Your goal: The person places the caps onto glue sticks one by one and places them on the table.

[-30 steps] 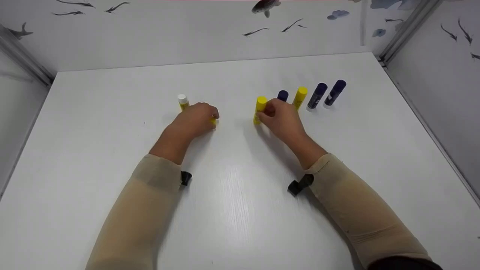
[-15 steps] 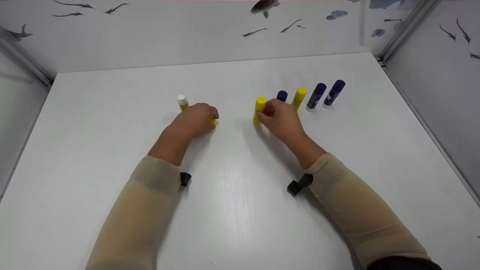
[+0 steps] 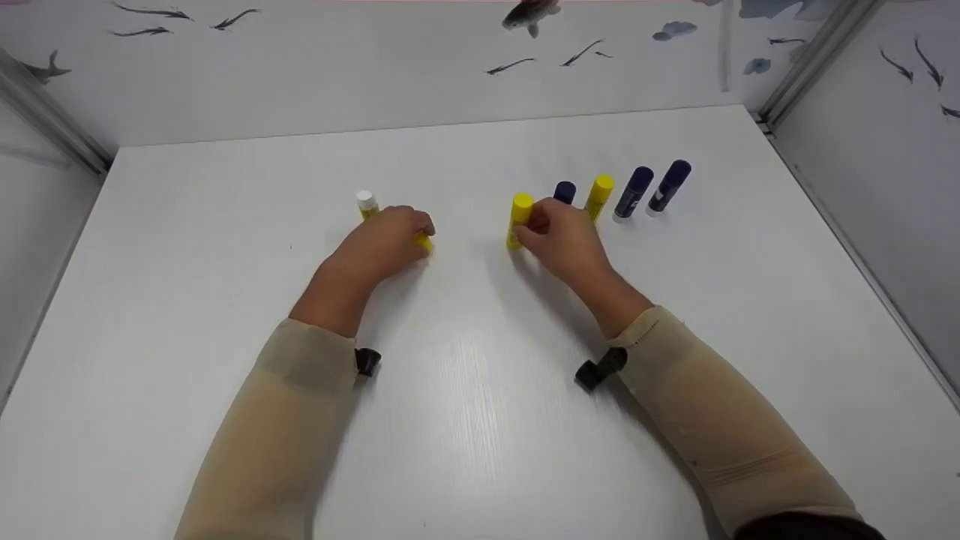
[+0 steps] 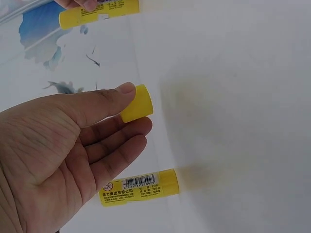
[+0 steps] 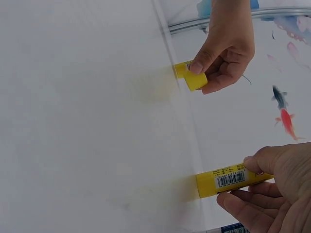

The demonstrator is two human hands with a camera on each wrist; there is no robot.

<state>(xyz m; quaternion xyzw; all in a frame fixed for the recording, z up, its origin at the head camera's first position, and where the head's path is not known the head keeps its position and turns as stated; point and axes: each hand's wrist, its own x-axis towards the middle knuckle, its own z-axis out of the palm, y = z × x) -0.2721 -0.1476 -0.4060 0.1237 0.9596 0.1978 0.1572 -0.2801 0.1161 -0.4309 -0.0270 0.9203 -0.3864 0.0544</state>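
Thumb and fingers of my left hand (image 3: 379, 244) pinch a small yellow cap (image 4: 137, 104), tilted and seemingly just off the table. Beside that hand stands an open glue stick (image 3: 367, 201) with a white top and yellow body; the hand hides its lower part in the head view, while its label (image 4: 141, 187) shows in the left wrist view. My right hand (image 3: 566, 240) grips an upright yellow glue stick (image 3: 520, 217) between thumb and fingers, its yellow cap on and its base on the table. The barcode label (image 5: 231, 178) on it faces the right wrist camera.
Behind the right hand stand a dark blue glue stick (image 3: 565, 191), partly hidden, and another yellow glue stick (image 3: 600, 195). Two more dark blue glue sticks, a nearer one (image 3: 634, 192) and a farther one (image 3: 670, 185), are at right. Printed panels (image 3: 337, 75) border the white table (image 3: 465, 420).
My left hand has shifted slightly left and toward me, and the cap in it now tilts more. The right hand and its glue stick stay in place.
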